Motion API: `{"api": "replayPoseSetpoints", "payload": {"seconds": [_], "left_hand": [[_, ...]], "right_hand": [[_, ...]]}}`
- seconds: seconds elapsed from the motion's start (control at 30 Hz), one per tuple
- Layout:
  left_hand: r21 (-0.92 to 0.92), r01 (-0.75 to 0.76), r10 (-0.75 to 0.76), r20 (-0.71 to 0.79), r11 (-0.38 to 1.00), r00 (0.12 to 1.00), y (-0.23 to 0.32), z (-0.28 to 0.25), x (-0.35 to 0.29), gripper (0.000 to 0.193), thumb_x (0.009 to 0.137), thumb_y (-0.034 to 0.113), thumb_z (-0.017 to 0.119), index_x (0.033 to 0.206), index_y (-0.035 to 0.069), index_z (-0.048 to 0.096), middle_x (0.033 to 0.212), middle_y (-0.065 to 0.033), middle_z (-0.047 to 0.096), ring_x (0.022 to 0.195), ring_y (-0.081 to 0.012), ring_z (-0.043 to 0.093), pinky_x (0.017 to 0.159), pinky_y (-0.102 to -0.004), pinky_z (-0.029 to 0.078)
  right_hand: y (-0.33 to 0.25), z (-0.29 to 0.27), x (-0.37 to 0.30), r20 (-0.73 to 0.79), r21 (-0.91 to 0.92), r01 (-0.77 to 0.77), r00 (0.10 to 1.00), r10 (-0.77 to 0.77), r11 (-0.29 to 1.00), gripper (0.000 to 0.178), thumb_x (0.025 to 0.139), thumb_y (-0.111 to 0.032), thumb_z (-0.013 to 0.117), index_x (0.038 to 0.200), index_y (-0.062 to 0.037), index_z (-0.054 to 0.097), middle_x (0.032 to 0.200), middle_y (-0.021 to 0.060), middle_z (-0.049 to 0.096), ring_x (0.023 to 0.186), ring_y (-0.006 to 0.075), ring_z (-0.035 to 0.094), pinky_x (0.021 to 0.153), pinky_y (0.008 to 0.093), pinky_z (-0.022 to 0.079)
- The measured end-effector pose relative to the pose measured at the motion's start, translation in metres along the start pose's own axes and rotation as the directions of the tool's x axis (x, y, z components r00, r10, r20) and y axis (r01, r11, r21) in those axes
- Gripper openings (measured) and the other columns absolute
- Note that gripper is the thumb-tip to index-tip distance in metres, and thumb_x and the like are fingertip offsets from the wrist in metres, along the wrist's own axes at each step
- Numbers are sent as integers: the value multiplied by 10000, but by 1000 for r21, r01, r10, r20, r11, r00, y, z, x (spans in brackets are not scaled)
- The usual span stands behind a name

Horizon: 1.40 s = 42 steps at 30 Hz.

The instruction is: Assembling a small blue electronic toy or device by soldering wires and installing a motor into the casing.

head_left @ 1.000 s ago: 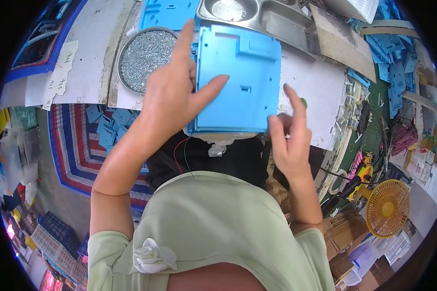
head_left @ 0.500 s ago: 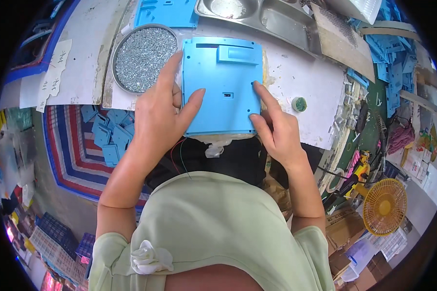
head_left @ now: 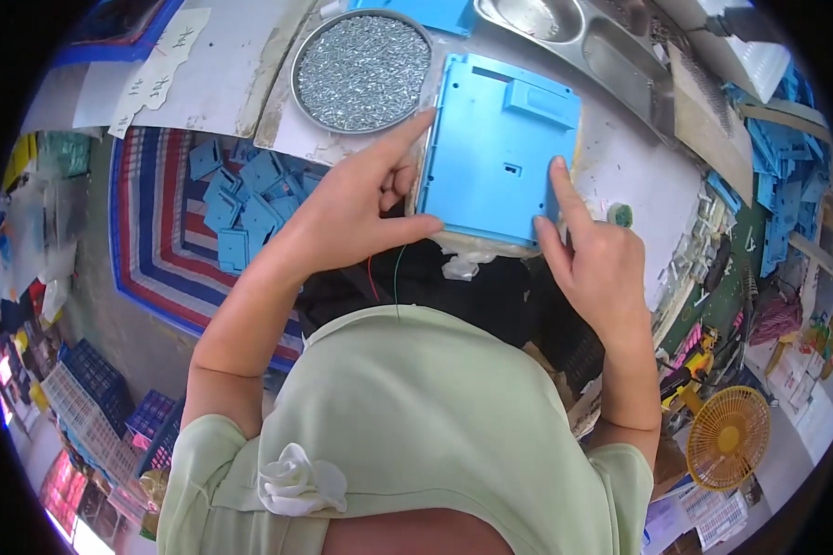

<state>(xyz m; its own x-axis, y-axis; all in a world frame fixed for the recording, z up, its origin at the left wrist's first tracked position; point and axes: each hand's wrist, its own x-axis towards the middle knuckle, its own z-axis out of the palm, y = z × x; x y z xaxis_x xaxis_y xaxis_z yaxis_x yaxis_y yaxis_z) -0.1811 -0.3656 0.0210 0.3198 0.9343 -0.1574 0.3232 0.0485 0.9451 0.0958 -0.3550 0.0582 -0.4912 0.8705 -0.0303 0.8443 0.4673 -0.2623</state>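
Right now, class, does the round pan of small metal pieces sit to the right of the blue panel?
No, the round pan sits to the left of the blue panel.

Dark handwritten marks (head_left: 184, 38) stand on torn white paper (head_left: 161, 67), too small to read.

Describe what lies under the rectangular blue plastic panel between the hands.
Along the near edge of the rectangular blue plastic panel, a pale irregular layer and crumpled translucent plastic show. What lies farther under is covered.
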Motion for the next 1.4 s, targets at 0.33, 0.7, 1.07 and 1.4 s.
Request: {"api": "replayPoseSetpoints", "payload": {"seconds": [0.33, 0.7, 1.07, 1.4], "left_hand": [[69, 62, -69, 105, 996, 992, -4, -7, -4, 1011, 810, 64, 777, 1641, 126, 206, 797, -13, 397, 682, -130, 388, 624, -257, 401], [752, -113, 466, -276, 650, 841, -25, -80, 33, 247, 814, 194, 774, 1037, 93, 741, 843, -69, 628, 840, -261, 629, 781, -403, 478], [728, -46, 413, -335, 684, 847, -47, -75, 42, 122, 839, 201, 748, 820, 91, 700, 813, -33, 629, 854, -264, 617, 813, -419, 417], [759, -89, 439, -273, 645, 856, -49, -79, 53, 147, 865, 194, 737, 839, 73, 658, 838, -52, 626, 876, -266, 611, 822, -411, 407]], "right_hand": [[-5, -13, 10, 126, -144, 105, 988, -87, 984, 573, 893, -274, 718, 1367, 22, 594, 503, 91, 559, 426, 263, 571, 462, 383, 459], [-5, -61, 63, 348, -120, 191, 927, -139, 974, 412, 809, -240, 769, 1173, -51, 723, 609, 120, 630, 604, 313, 644, 609, 430, 514], [-60, 45, 225, 166, -162, 562, 826, -539, 811, 94, 833, -146, 685, 869, -74, 734, 887, 69, 707, 998, 296, 609, 868, 447, 504], [19, -29, 166, -194, 167, 338, 932, -305, 926, 104, 864, -122, 707, 913, -38, 745, 848, 95, 713, 829, 309, 612, 764, 408, 507]]}}
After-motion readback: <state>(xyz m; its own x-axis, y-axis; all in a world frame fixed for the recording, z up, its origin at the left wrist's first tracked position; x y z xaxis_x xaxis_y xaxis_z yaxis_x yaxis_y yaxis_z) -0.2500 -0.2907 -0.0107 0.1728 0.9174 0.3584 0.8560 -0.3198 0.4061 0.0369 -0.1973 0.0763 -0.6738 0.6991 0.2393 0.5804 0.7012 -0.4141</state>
